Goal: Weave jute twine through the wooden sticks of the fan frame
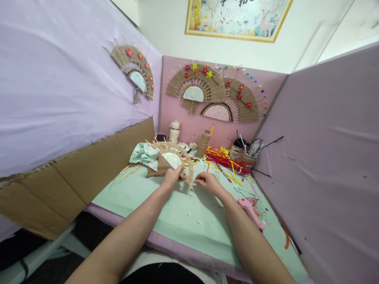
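Head view: woven fan (190,165) held over mint-green tabletop (183,209). Left hand (172,177) clamped on fan's lower edge, thumb at pale half-round panel (172,159). Right hand (209,183) just beside fan's right end, fingers bunched together; cannot tell whether they grip anything. Crumpled cloth (145,154) by fan's left side, twine cone (203,143) behind, pink glue gun (251,212) toward tabletop's right edge.

Fan (189,167) tan; panel (172,159) pale blue, yellow-patterned; tabletop (133,197) mint green; glue gun (251,211) pink.

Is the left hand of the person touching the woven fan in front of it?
Touching. The head view shows the left hand gripping the woven fan, thumb against its patterned centre.
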A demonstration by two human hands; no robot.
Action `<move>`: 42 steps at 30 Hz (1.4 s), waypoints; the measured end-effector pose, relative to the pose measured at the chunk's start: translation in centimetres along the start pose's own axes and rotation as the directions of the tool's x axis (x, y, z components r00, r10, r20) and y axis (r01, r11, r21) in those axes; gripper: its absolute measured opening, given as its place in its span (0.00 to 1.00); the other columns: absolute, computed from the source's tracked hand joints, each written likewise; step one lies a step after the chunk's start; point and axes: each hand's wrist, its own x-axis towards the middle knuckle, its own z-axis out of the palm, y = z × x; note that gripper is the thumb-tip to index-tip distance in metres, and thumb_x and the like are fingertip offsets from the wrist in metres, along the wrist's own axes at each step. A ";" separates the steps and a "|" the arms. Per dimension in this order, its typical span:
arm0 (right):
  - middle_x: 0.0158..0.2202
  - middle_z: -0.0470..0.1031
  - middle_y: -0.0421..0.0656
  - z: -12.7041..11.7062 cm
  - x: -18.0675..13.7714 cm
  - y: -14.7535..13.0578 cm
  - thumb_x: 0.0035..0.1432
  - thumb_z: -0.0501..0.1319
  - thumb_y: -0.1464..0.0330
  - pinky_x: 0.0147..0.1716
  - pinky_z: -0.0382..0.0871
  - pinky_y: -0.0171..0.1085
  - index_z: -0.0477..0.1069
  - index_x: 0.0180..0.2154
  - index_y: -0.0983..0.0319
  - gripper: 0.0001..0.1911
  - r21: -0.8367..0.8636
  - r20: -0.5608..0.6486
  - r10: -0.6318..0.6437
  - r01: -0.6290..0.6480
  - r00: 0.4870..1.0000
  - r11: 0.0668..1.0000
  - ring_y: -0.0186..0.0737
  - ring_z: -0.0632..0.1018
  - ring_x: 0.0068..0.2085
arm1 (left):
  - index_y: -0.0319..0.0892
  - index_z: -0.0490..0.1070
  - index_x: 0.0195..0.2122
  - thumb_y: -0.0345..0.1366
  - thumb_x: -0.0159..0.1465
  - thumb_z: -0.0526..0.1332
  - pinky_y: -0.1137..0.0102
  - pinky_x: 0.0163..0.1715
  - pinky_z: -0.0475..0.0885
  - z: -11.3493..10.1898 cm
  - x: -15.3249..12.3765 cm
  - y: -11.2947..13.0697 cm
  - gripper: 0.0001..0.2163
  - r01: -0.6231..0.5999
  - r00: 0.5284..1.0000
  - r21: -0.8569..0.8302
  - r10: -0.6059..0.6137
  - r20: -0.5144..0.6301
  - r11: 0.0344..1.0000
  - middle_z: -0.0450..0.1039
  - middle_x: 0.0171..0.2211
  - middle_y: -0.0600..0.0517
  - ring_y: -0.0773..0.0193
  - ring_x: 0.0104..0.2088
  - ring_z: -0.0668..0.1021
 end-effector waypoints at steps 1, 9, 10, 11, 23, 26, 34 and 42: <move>0.27 0.74 0.42 0.0 0.0 0.2 0.51 0.61 0.63 0.29 0.60 0.33 0.75 0.27 0.62 0.09 -0.017 -0.011 -0.009 0.009 1.000 1.000 0.35 0.70 0.28 | 0.37 0.71 0.27 0.39 0.50 0.62 0.71 0.22 0.72 0.0 0.0 0.0 0.09 0.000 1.000 0.001 0.000 -0.001 1.000 0.73 0.20 0.48 0.64 0.19 0.75; 0.22 0.71 0.40 -0.2 0.0 0.6 0.48 0.63 0.61 0.25 0.58 0.32 0.73 0.23 0.62 0.11 0.068 -0.007 0.026 -0.026 1.000 0.997 0.33 0.67 0.25 | 0.39 0.70 0.27 0.37 0.51 0.62 0.72 0.20 0.71 0.1 -0.3 0.2 0.07 0.008 1.000 -0.004 -0.008 0.018 1.000 0.72 0.18 0.49 0.64 0.18 0.74; 0.22 0.71 0.40 -0.2 0.0 0.5 0.48 0.63 0.61 0.25 0.59 0.32 0.73 0.23 0.62 0.11 0.091 0.006 0.025 -0.026 1.000 0.995 0.33 0.67 0.25 | 0.39 0.70 0.27 0.37 0.51 0.61 0.72 0.20 0.70 0.1 -0.3 0.2 0.07 0.008 1.000 -0.004 -0.008 0.022 1.000 0.72 0.18 0.49 0.65 0.18 0.74; 0.22 0.71 0.40 -0.2 0.0 0.4 0.47 0.63 0.62 0.26 0.59 0.32 0.73 0.23 0.63 0.11 0.111 0.022 0.023 -0.025 0.999 0.994 0.33 0.68 0.25 | 0.39 0.70 0.26 0.37 0.51 0.61 0.73 0.20 0.70 0.1 -0.4 0.3 0.07 0.008 1.000 -0.004 -0.008 0.024 1.000 0.72 0.18 0.49 0.65 0.18 0.73; 0.27 0.73 0.41 -0.3 0.0 0.0 0.51 0.58 0.71 0.32 0.62 0.34 0.72 0.28 0.62 0.05 0.120 0.028 -0.037 0.034 0.999 0.992 0.35 0.71 0.30 | 0.39 0.70 0.28 0.37 0.51 0.61 0.72 0.19 0.70 0.2 -0.7 0.3 0.07 0.040 0.998 -0.006 -0.039 0.050 0.999 0.72 0.20 0.51 0.65 0.18 0.73; 0.28 0.73 0.41 -0.2 0.0 0.0 0.51 0.57 0.73 0.33 0.63 0.34 0.72 0.28 0.62 0.06 0.109 0.029 -0.057 0.053 0.998 0.993 0.36 0.71 0.30 | 0.39 0.70 0.28 0.37 0.50 0.61 0.72 0.19 0.70 0.2 -0.8 0.4 0.07 0.055 0.997 -0.008 -0.054 0.059 0.998 0.72 0.20 0.50 0.66 0.18 0.73; 0.27 0.73 0.41 0.1 0.3 0.8 0.52 0.60 0.68 0.31 0.62 0.34 0.72 0.27 0.62 0.05 0.072 -0.017 -0.028 0.030 0.999 0.997 0.36 0.71 0.29 | 0.39 0.69 0.27 0.37 0.50 0.62 0.72 0.20 0.70 0.2 -0.9 0.6 0.07 0.069 0.994 -0.013 -0.068 0.080 0.998 0.71 0.20 0.51 0.66 0.18 0.72; 0.28 0.73 0.42 -0.3 0.3 0.5 0.53 0.59 0.68 0.32 0.62 0.34 0.71 0.28 0.62 0.05 0.024 -0.045 -0.036 0.037 0.998 0.999 0.36 0.70 0.30 | 0.38 0.70 0.27 0.36 0.50 0.62 0.73 0.19 0.69 0.2 -1.1 0.7 0.07 0.084 0.993 -0.016 -0.082 0.087 0.996 0.72 0.21 0.50 0.67 0.18 0.72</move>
